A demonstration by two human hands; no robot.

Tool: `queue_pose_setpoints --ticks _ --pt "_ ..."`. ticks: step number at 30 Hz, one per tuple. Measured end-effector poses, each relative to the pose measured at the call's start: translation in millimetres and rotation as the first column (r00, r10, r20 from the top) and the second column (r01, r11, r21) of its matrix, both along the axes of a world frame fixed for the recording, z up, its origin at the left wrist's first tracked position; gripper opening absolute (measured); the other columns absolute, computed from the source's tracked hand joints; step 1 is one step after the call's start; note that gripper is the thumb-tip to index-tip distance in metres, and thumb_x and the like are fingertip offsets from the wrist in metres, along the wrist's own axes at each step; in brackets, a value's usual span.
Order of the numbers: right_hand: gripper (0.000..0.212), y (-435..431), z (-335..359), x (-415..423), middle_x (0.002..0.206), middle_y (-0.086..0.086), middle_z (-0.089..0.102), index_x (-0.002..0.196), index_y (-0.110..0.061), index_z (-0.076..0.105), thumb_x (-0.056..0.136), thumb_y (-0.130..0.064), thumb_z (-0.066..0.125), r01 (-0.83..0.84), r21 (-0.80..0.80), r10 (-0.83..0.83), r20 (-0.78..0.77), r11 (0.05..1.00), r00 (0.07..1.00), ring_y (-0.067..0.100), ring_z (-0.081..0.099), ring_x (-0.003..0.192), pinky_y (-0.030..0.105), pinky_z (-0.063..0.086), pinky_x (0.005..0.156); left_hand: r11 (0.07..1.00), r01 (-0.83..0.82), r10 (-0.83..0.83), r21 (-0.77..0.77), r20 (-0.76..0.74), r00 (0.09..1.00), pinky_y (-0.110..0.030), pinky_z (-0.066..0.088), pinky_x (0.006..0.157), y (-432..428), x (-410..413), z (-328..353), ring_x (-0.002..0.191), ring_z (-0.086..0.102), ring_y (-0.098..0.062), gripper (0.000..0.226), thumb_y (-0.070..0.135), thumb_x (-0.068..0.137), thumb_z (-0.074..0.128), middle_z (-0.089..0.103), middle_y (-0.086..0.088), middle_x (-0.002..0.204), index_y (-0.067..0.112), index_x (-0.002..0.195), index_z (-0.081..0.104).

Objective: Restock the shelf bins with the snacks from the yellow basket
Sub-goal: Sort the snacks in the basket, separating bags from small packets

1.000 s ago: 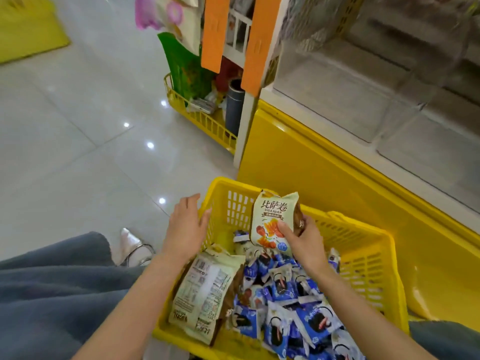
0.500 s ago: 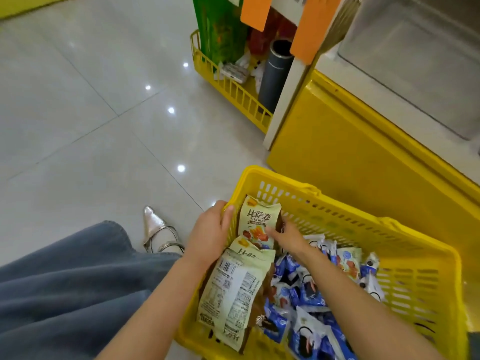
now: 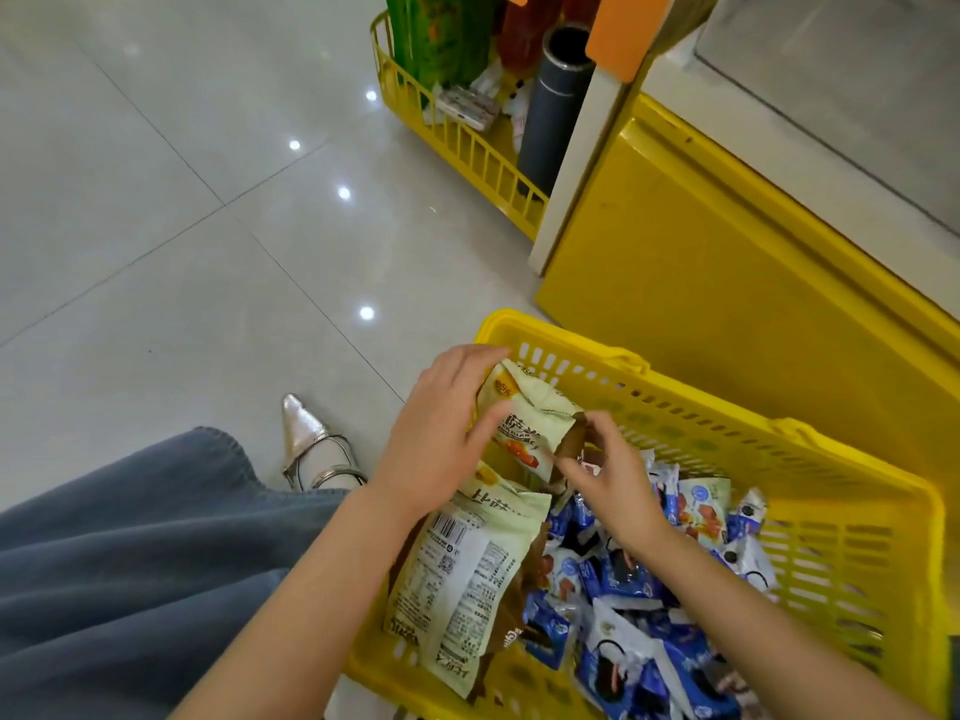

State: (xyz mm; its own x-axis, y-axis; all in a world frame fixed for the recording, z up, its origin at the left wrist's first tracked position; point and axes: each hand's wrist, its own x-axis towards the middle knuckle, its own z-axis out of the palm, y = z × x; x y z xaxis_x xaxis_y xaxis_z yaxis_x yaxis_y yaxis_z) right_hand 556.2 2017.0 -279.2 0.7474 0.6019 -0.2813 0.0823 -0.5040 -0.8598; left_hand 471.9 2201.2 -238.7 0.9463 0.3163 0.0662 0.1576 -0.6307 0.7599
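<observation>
The yellow basket sits on the floor at lower right, holding several small blue and white snack packets. Against its left wall leans a large pale green snack bag, back side up. A second pale green snack bag is upright at the basket's far left corner. My left hand grips that bag's left side. My right hand pinches its right edge. The shelf bin is at upper right, only partly in view.
The yellow shelf base stands right behind the basket. A yellow wire rack with a grey tube and green bags is at top centre. My denim-clad leg and silver shoe are on the left, on grey tiled floor.
The view tilted down and left, away from the shelf bin. My left hand moved from the basket rim onto the green bag, which my right hand lowered toward the basket's corner.
</observation>
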Motion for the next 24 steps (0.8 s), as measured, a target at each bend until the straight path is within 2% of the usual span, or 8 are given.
queue_pose_setpoints --ticks 3,6,9,13,16,18,21,24 --pt "0.028 -6 23 0 0.104 -0.009 0.064 0.105 -0.031 0.052 0.083 -0.025 0.068 0.001 0.133 0.005 -0.044 0.991 0.999 0.007 0.061 0.100 0.024 0.050 0.086 0.941 0.077 -0.102 -0.328 -0.060 0.993 -0.024 0.035 0.104 -4 14 14 0.126 0.038 0.000 0.066 0.039 0.082 0.064 0.037 0.022 0.132 0.033 0.138 0.030" --pt "0.032 -5 47 6 0.105 -0.011 0.065 0.106 -0.030 0.054 0.076 -0.036 0.064 0.061 0.250 -0.025 -0.147 0.966 0.989 0.005 0.062 0.099 0.019 0.052 0.081 0.746 -0.080 -0.025 -0.662 -0.148 0.989 -0.019 0.051 0.082 -3 21 26 0.115 0.050 0.001 0.094 0.035 0.065 0.077 0.041 0.024 0.127 0.031 0.141 0.022" --pt "0.032 -2 58 14 0.102 -0.013 0.069 0.107 -0.026 0.054 0.076 -0.031 0.058 0.133 0.318 -0.041 -0.278 0.939 0.960 0.002 0.066 0.094 0.019 0.055 0.072 0.706 -0.100 -0.072 -0.701 -0.211 0.975 -0.013 0.051 0.068 1 19 31 0.098 0.063 0.000 0.084 0.037 0.059 0.077 0.059 0.013 0.114 0.024 0.132 0.038" --pt "0.037 4 57 20 0.105 -0.009 0.069 0.115 -0.021 0.053 0.086 -0.040 0.041 0.079 0.326 0.036 -0.331 0.942 0.943 0.007 0.066 0.097 0.020 0.054 0.077 0.609 -0.287 0.174 -0.739 -0.228 0.958 -0.019 0.055 0.062 7 15 35 0.084 0.069 -0.008 0.072 0.040 0.053 0.076 0.068 0.003 0.102 0.020 0.118 0.052" --pt "0.029 7 26 27 0.112 -0.008 0.064 0.112 -0.026 0.056 0.092 -0.040 0.041 0.044 0.135 -0.014 -0.221 0.990 0.975 0.009 0.061 0.108 0.025 0.049 0.093 0.577 -0.374 0.324 -0.726 -0.217 0.921 -0.016 0.052 0.057 15 14 36 0.078 0.069 -0.004 0.066 0.042 0.052 0.075 0.068 0.007 0.096 0.022 0.111 0.053" --pt "0.029 7 -8 31 0.123 0.000 0.060 0.120 -0.017 0.056 0.095 -0.029 0.049 -0.001 -0.076 -0.009 -0.135 0.997 0.991 0.017 0.055 0.119 0.027 0.042 0.100 0.557 -0.407 0.367 -0.725 -0.225 0.903 -0.015 0.052 0.055 20 15 36 0.077 0.069 -0.003 0.058 0.039 0.057 0.076 0.068 0.009 0.093 0.024 0.108 0.053" --pt "0.048 10 -50 34 0.139 0.006 0.049 0.136 -0.010 0.044 0.093 -0.028 0.055 -0.147 -0.301 0.132 -0.071 0.942 0.989 0.022 0.045 0.129 0.030 0.037 0.102 0.514 -0.453 0.404 -0.728 -0.261 0.877 -0.018 0.053 0.056 26 16 31 0.078 0.070 -0.008 0.041 0.032 0.067 0.077 0.070 0.006 0.094 0.029 0.101 0.054" --pt "0.053 13 -79 37 0.141 0.009 0.046 0.137 -0.013 0.041 0.090 -0.029 0.060 -0.230 -0.430 0.234 -0.046 0.873 0.971 0.028 0.045 0.127 0.034 0.040 0.099 0.518 -0.470 0.401 -0.715 -0.282 0.871 -0.023 0.056 0.061 27 17 29 0.082 0.071 -0.012 0.051 0.043 0.057 0.076 0.070 0.004 0.097 0.031 0.101 0.054"
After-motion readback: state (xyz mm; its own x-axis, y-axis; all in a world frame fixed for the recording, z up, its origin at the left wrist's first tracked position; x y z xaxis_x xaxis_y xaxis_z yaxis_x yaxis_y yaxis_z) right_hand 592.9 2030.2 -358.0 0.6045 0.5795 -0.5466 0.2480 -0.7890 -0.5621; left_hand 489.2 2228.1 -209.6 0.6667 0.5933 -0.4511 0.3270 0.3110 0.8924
